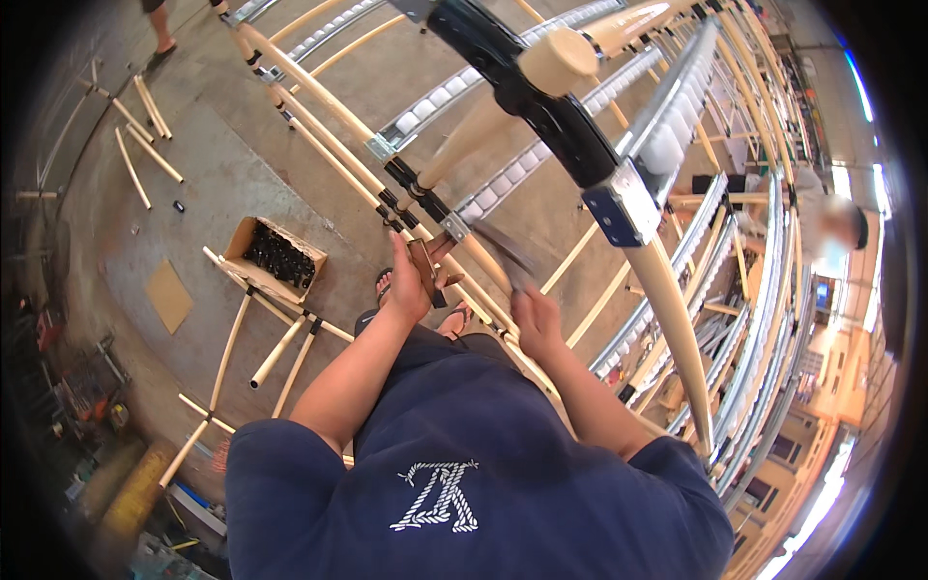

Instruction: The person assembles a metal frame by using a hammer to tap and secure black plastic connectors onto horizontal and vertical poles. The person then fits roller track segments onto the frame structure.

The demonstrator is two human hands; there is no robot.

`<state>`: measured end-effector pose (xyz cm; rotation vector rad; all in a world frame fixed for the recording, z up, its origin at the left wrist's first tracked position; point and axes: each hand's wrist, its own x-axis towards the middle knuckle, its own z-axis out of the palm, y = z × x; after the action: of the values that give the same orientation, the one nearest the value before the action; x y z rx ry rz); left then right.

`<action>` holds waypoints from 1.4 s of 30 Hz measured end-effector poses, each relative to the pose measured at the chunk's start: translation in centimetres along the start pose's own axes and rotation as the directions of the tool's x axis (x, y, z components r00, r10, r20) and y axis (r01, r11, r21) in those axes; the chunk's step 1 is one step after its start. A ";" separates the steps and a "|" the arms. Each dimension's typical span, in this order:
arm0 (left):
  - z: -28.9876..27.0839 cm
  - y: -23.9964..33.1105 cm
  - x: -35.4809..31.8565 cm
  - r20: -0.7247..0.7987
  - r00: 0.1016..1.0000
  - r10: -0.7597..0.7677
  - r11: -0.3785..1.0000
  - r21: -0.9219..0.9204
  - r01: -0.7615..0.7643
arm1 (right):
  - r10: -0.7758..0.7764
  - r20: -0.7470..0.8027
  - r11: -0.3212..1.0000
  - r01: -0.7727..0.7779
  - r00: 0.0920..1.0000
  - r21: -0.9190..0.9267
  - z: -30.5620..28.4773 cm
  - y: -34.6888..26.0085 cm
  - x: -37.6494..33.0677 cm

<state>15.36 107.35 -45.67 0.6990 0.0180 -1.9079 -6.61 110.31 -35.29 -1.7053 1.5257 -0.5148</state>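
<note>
At rack pipe (483,266): left hand (408,285) grip clamped on joint bracket (425,271); right hand (535,319) grip closed on blurred tool (503,253)

Person, seen from above, lower centre of the frame. Navy blue short-sleeved cotton T-shirt (464,454), plain weave, sleeves ending above the elbows. White rope-pattern emblem (437,496) printed at lower centre of the shirt. Forearms bare, no watch or gloves visible. Open sandals with dark straps (454,319), partly hidden, at mid-frame.
</note>
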 end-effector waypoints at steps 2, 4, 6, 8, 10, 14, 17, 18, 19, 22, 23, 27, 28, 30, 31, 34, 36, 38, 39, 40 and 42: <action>0.6 0.1 0.4 -0.069 0.998 0.013 1.000 0.006 -0.013 | 0.172 0.093 0.985 -0.170 0.981 -0.024 0.5 -0.9 1.4; 0.3 0.2 -0.6 -0.052 0.998 -0.021 0.999 0.045 0.024 | 0.081 0.053 0.996 -0.082 0.995 0.017 0.5 -1.1 0.2; -0.3 0.0 0.1 -0.007 0.999 -0.032 0.999 0.041 0.032 | -0.001 0.034 0.997 -0.001 0.999 0.073 -0.2 -0.4 -0.4; 0.0 0.2 0.1 0.003 0.999 -0.033 0.997 0.072 0.032 | -0.125 -0.023 0.992 0.125 0.992 -0.009 -0.1 0.1 -0.4; 0.0 0.4 0.3 -0.014 0.998 -0.059 0.998 0.027 0.059 | 0.074 0.050 0.995 -0.070 0.996 -0.072 0.9 -0.3 0.9; -0.4 0.5 -0.1 0.004 0.997 -0.075 0.997 0.004 0.075 | 0.015 0.054 0.994 -0.021 0.998 0.104 0.2 -1.3 0.3; -0.4 0.3 0.2 0.012 0.998 -0.069 0.997 0.018 0.069 | -0.073 -0.006 0.997 0.073 0.997 -0.026 0.5 -0.4 0.4; 0.1 0.2 0.1 -0.027 0.997 -0.076 0.997 0.022 0.076 | 0.055 0.045 0.995 -0.051 0.997 -0.089 1.3 -0.5 1.4; 0.3 0.2 0.2 -0.069 0.995 -0.068 0.997 0.017 0.069 | 0.125 0.081 0.991 -0.120 0.989 -0.067 1.4 -1.0 1.6; -0.2 0.8 0.3 0.033 0.996 -0.079 0.997 0.031 0.078 | 0.067 0.048 0.997 -0.068 0.997 0.034 0.9 -0.7 1.0; 0.3 0.9 0.3 -0.049 0.996 -0.073 0.996 0.049 0.076 | 0.008 0.012 0.997 -0.009 1.000 0.076 0.9 -0.5 0.5; 0.5 0.3 0.2 -0.050 0.998 -0.045 0.999 0.029 0.046 | 0.267 0.113 0.963 -0.262 0.957 -0.056 0.8 -2.8 2.4; 0.2 0.2 0.5 -0.017 0.999 -0.038 0.999 0.027 0.039 | 0.187 0.099 0.982 -0.184 0.977 -0.040 0.4 -3.4 2.4; -0.7 -0.1 0.7 0.047 0.999 -0.022 1.000 0.021 0.021 | 0.020 0.071 1.000 -0.020 0.997 -0.011 -0.6 -3.9 1.9; -0.9 -0.3 0.8 0.064 0.998 -0.029 0.999 0.036 0.027 | -0.041 0.054 0.999 0.041 0.998 -0.004 -1.2 -3.9 1.3; 0.2 -0.7 0.6 -0.057 0.998 0.030 0.998 0.065 -0.026 | 0.060 0.036 0.990 -0.055 0.998 -0.131 0.6 -0.5 2.3; 0.1 -0.8 0.6 -0.024 0.999 0.023 0.995 0.099 -0.021 | 0.104 0.061 0.992 -0.099 0.993 -0.082 -0.2 -0.7 2.4; -0.3 -0.3 0.7 0.020 1.000 0.000 0.991 0.137 -0.003 | 0.048 0.047 0.999 -0.047 0.998 -0.022 -0.7 -1.2 2.3; 0.0 0.0 0.3 -0.023 1.000 0.011 0.988 0.156 -0.007 | 0.016 0.025 1.000 -0.016 1.000 -0.011 -0.7 -1.1 1.8; 1.4 0.6 -0.3 -0.080 0.997 0.006 0.985 0.172 0.008 | 0.022 0.059 1.000 -0.021 0.998 -0.009 -1.1 -1.3 1.2; -0.4 1.8 -0.1 -0.126 0.992 -0.007 0.980 0.197 0.032 | 0.027 0.110 1.000 -0.026 0.994 -0.007 -2.3 -3.0 0.3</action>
<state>17.06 106.74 -45.43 0.9557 -0.0889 -1.8990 -6.30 109.30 -31.60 -1.6869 1.4701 -0.3970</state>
